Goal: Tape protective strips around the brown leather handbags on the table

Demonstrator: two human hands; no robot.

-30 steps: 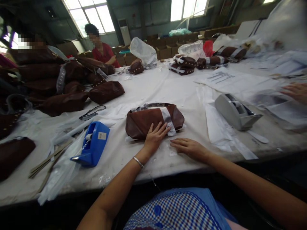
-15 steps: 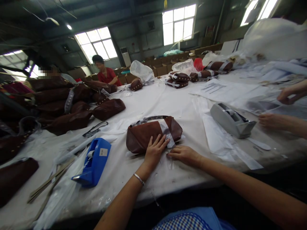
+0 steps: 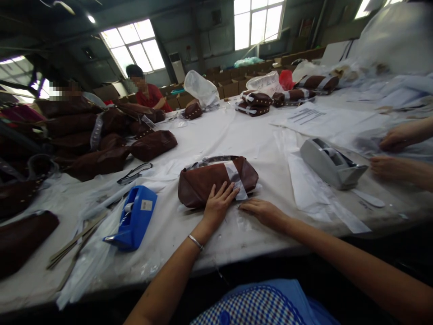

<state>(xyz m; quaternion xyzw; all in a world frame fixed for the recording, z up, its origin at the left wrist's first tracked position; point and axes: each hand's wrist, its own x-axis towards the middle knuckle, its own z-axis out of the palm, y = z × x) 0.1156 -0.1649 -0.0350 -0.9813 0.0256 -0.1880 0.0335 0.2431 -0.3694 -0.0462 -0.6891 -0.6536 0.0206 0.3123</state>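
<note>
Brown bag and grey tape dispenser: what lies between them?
In the head view, a long white sheet lies flat between the brown bag and the grey tape dispenser.

White table point(image 3: 237, 131) carries a brown bag point(image 3: 203, 183) at centre, blue dispenser point(image 3: 133, 216) to its left, grey dispenser point(image 3: 329, 164) right, bag pile point(image 3: 88, 144) far left, papers point(image 3: 314, 119) and wrapped bags point(image 3: 253, 103) beyond.

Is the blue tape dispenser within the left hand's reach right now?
Probably yes: the left hand lies open on the brown bag; only tablecloth lies between it and the blue tape dispenser.
</note>
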